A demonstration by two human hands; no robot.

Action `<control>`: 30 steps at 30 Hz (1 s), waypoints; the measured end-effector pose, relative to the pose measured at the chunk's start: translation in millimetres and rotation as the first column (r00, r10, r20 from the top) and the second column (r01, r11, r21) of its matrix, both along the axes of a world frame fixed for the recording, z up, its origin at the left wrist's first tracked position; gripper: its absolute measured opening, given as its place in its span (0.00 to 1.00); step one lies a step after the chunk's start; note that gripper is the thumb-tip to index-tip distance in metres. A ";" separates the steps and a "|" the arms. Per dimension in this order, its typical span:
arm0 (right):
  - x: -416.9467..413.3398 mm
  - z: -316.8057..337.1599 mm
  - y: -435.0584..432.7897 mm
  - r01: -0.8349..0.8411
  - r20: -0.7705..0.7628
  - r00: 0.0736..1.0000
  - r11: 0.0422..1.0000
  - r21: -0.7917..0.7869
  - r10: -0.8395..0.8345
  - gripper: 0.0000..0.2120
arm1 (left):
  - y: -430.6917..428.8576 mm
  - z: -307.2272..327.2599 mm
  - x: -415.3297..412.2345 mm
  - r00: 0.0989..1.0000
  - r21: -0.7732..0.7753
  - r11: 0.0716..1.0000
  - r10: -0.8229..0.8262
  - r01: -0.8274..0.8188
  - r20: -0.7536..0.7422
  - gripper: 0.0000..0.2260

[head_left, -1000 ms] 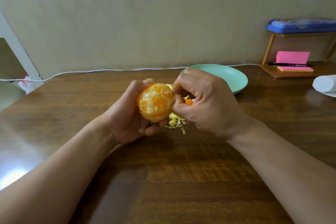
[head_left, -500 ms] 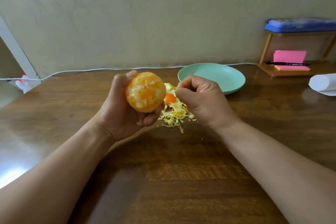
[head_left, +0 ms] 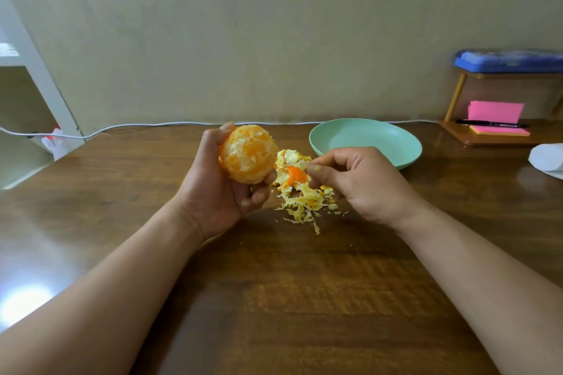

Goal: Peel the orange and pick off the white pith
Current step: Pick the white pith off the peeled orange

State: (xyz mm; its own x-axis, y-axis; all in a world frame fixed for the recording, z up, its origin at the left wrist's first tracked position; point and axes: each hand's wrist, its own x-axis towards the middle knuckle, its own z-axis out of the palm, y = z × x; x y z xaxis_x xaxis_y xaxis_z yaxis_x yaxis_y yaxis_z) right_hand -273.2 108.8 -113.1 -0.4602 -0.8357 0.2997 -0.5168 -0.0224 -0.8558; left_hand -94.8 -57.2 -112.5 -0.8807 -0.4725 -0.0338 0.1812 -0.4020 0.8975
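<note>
L hand [head_left: 219, 192] grips the orange [head_left: 248, 158] up off the table [head_left: 274, 283], thumb on the far-left side, fingers curled round underneath & the near-right side. Orange is peeled on the side facing the camera, flesh showing w/ patches of white pith on it. R hand [head_left: 356, 179] sits just right of the fruit, not touching it, low over the scrap pile [head_left: 301, 195]. Its fingers are curled in, thumb tip pressed to forefinger tip. Can't tell if a bit of pith is pinched btwn them. Pile = pale yellow-white shreds of pith plus peel bits, w/ one bright orange piece of peel [head_left: 295, 175] on top. It lies on the table btwn the two hands & just in front of the green plate [head_left: 365, 137]. Plate is behind R hand, nr the wall.

Background: white cable [head_left: 152, 125] runs along the back edge of the table. Far right: small wooden stand [head_left: 487, 139] w/ pink sticky notes [head_left: 495, 113] & a black pen [head_left: 490, 124] on its base, blue case [head_left: 511, 59] on top. White roll [head_left: 545, 158] at the right edge, nr the stand
</note>
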 end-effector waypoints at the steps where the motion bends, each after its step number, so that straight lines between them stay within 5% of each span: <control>1: 0.1 -1.3 -0.3 0.029 -0.059 0.998 1.000 0.006 -0.029 0.05 | 0.0 -0.2 -0.3 1.000 0.002 1.000 -0.002 0.002 0.003 0.28; 9: 4.5 -9.0 -2.3 0.054 -0.308 0.951 0.986 0.160 -0.002 0.06 | 0.1 -1.6 -2.0 0.999 0.016 1.000 0.022 -0.022 0.029 0.26; 14: 5.0 -4.2 -1.5 0.159 -0.631 0.775 0.979 0.129 -0.043 0.09 | -0.4 -3.0 -3.1 0.999 -0.012 1.000 0.026 -0.026 0.025 0.25; 24: 7.4 -11.1 -2.6 0.078 -0.543 0.839 0.996 0.053 -0.037 0.17 | 2.4 -2.5 -2.0 0.999 0.006 1.000 0.025 -0.025 0.048 0.26; 30: 10.7 -7.5 -2.7 0.107 -0.571 0.819 0.992 0.072 -0.046 0.09 | 4.4 -0.9 -1.3 0.997 0.009 1.000 0.015 -0.016 0.070 0.27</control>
